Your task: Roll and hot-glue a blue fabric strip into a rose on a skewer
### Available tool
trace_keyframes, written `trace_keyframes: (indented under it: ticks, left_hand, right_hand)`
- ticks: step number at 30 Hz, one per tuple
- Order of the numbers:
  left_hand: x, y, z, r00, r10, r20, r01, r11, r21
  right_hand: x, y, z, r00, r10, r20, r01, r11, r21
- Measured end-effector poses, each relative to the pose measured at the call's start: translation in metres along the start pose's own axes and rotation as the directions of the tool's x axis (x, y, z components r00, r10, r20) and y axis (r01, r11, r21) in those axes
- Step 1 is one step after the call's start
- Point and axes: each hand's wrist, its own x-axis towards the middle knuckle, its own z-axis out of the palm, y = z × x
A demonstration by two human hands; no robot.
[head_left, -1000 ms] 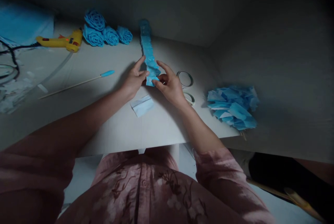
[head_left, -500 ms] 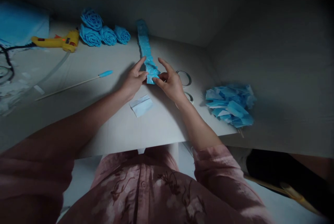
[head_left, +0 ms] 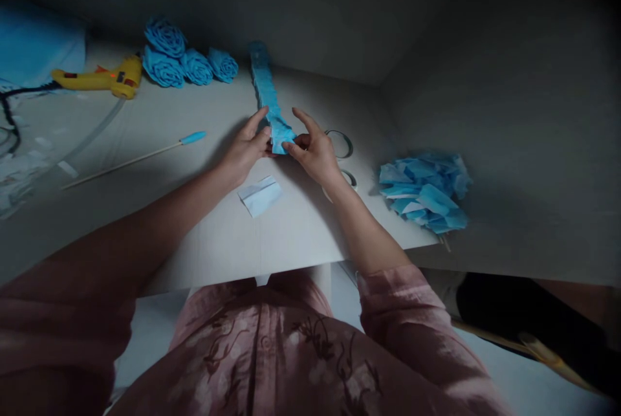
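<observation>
A long, crinkled blue strip (head_left: 266,89) runs from the back of the table toward me. My left hand (head_left: 246,151) holds the strip's near end from the left, its index finger raised along the edge. On the other side my right hand (head_left: 315,152) pinches the right corner of that end between thumb and fingers, with its index finger lifted. A folded pale blue piece (head_left: 261,196) lies just below my hands. To the left rests a thin stick (head_left: 130,161) with a blue tip (head_left: 193,138).
Rolled blue paper roses (head_left: 165,68) sit at the back left, beside a yellow glue gun (head_left: 125,77). Two tape rings (head_left: 350,144) lie by my right wrist. A bunch of blue paper petals (head_left: 424,193) is at the table's right edge. White scraps (head_left: 24,176) lie far left.
The view has shifted slightly, so the things on the table appear a little further left. My left thumb has lifted slightly at the strip's edge; both hands remain on its near end.
</observation>
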Motion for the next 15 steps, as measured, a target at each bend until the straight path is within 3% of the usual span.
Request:
trace_keyframes:
  ticks: [8, 15]
  left_hand:
    - [-0.003, 0.007, 0.006, 0.997, -0.049, -0.059, 0.046, 0.998, -0.051]
    - [-0.003, 0.011, 0.007, 0.997, -0.044, -0.066, 0.039, 0.997, -0.069]
  right_hand:
    - [-0.001, 0.001, 0.004, 1.000, 0.003, -0.004, -0.003, 0.999, 0.033]
    - [0.003, 0.010, -0.008, 0.996, 0.060, 0.073, -0.076, 0.966, 0.247]
